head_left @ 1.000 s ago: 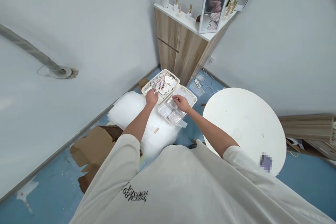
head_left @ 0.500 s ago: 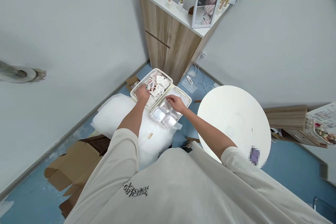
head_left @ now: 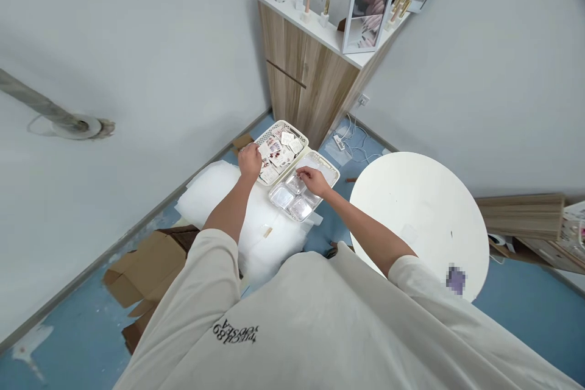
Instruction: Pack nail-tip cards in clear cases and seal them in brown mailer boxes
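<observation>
My left hand (head_left: 250,161) is closed at the left rim of a white perforated basket (head_left: 299,128). What its curled fingers hold, if anything, is hidden. Inside that basket lies a loose heap of small printed cards (head_left: 280,155). Over a second white basket (head_left: 335,178) on the right, my right hand (head_left: 314,181) has its thumb and fingers drawn together. Whatever they pinch is too small to make out. Below the fingers sit several clear square plastic boxes (head_left: 300,208) with shiny tops. Both baskets rest side by side at the far end of a white wrapped bundle (head_left: 256,241).
A round white table (head_left: 420,207) stands to my right. Ahead is a wood-grain cabinet (head_left: 301,67) bearing a picture frame (head_left: 370,11) and small bottles. A power strip (head_left: 339,142) with cables lies on the blue floor. Flattened cardboard (head_left: 150,265) is at the left.
My left hand has moved from the cards out to the basket's left rim. My right hand stays over the clear boxes. The view has shifted slightly.
</observation>
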Demonstrator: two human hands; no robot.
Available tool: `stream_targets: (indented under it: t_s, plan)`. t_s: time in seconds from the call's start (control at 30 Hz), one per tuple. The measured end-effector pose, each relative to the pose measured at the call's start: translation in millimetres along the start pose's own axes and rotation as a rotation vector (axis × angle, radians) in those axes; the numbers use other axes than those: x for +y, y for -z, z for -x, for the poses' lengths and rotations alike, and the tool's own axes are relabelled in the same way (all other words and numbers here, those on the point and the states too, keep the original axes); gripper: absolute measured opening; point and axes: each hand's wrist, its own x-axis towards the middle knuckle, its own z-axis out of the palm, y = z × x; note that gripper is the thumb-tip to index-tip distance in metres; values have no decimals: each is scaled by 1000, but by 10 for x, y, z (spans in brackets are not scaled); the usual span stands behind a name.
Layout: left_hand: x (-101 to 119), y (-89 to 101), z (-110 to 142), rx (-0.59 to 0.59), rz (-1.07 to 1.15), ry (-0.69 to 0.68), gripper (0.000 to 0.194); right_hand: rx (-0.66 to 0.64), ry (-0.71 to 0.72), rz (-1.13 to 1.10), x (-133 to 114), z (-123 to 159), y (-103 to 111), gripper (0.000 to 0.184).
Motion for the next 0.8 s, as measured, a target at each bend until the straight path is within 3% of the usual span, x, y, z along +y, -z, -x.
stream_targets:
  t_s: [0.1,0.2,0.3,0.43,0.63,0.8]
  plan:
    - [58,71,62,52,34,-39,29,-7,8,-38,16,37,-34,28]
    - [241,92,199,64,104,-174,27,25,-3,-106,15,66,-13,25]
    - [553,48,397,41,150,-379,25,124,-66,-219,5,111,101,22]
    - [1095,-101,696,-16,179,-635,27,325,-209,-439,60,288,405,26]
    - [1954,-436,1250,-275,246,-1002,31,590,-345,-689,423,957,1044,23]
    - [2558,-842,1790,-506,260,-1139,32,693,-423,-795,887,1788,1597,24]
